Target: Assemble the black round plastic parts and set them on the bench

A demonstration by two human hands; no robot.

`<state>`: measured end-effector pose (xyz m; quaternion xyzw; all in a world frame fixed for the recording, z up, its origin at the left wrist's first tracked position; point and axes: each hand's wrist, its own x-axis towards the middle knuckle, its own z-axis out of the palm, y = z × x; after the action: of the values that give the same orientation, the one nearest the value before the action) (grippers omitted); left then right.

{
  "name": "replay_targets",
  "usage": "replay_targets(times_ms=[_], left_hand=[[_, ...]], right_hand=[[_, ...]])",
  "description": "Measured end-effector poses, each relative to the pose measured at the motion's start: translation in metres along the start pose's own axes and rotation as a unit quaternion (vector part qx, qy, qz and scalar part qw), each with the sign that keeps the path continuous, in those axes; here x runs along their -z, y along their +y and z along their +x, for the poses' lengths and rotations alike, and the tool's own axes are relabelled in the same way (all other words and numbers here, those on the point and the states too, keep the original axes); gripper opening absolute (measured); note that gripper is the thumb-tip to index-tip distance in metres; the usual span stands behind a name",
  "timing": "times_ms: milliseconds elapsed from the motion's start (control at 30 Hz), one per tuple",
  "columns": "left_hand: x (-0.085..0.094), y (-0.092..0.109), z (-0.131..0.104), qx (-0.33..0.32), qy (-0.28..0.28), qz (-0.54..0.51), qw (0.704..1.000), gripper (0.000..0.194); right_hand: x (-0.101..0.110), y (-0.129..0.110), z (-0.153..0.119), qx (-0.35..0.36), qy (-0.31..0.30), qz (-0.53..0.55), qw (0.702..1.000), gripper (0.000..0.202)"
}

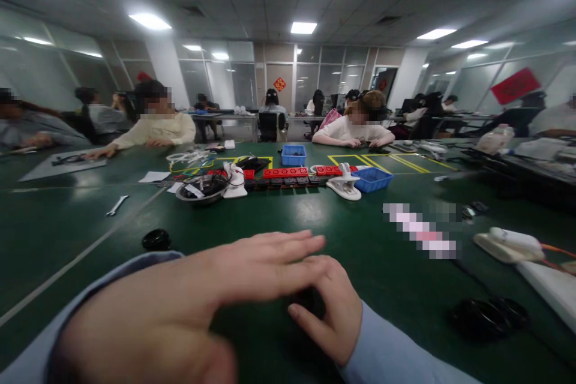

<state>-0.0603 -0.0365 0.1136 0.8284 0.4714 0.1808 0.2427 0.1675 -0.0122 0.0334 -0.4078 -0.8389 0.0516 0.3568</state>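
Observation:
My left hand [216, 279] reaches across from the lower left, palm down with its fingers stretched out, over the green table [252, 228]. Its fingertips overlap the back of my right hand [335, 306]. The right hand curls round a small black object [309, 301], with the thumb on its near side; most of that object is hidden. A coiled black cable [156, 240] lies beyond my left wrist. More black coils [486, 317] rest to the right of my right forearm.
A wrench [117, 206] lies at left. Farther back are a metal bowl [201, 199], red sockets [285, 172], a white clip [345, 183] and blue baskets [372, 180]. A white device [515, 243] is at right. Several people sit beyond.

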Motion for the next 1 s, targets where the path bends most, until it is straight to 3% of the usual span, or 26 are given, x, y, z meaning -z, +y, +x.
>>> replay_targets(times_ms=[33,100,200,267,367,467,633,800,1000], left_hand=[[0.004,0.005,0.018,-0.012,-0.054,0.023,0.998,0.058],[-0.005,0.006,0.044,-0.007,-0.132,0.092,0.987,0.083],[-0.047,-0.011,0.058,0.042,-0.115,0.141,0.982,0.115],[-0.078,-0.025,0.058,0.046,-0.098,0.104,0.989,0.114],[-0.105,-0.036,0.058,0.024,-0.060,0.066,0.996,0.081],[-0.110,-0.037,0.061,0.006,-0.026,0.033,0.999,0.052],[-0.107,-0.039,0.065,-0.020,-0.013,0.032,0.999,0.040],[-0.108,-0.042,0.066,-0.042,-0.016,0.021,0.999,0.044],[-0.111,-0.044,0.066,-0.047,-0.006,0.024,0.999,0.047]], right_hand=[[0.000,-0.001,0.000,-0.003,0.001,0.010,1.000,0.039],[0.000,-0.001,0.000,-0.015,0.007,0.021,1.000,0.042],[-0.003,-0.001,0.000,-0.035,0.011,0.015,0.999,0.050],[-0.005,-0.001,0.000,-0.038,-0.007,0.010,0.999,0.050],[-0.008,0.000,0.000,-0.030,-0.045,0.004,0.999,0.034],[-0.011,0.000,-0.001,-0.027,-0.058,0.022,0.998,0.024],[-0.008,-0.002,0.000,0.004,-0.075,0.100,0.992,0.030],[-0.009,-0.003,0.001,0.054,-0.081,0.164,0.982,0.026],[-0.013,-0.005,-0.003,0.092,-0.095,0.143,0.981,0.023]])
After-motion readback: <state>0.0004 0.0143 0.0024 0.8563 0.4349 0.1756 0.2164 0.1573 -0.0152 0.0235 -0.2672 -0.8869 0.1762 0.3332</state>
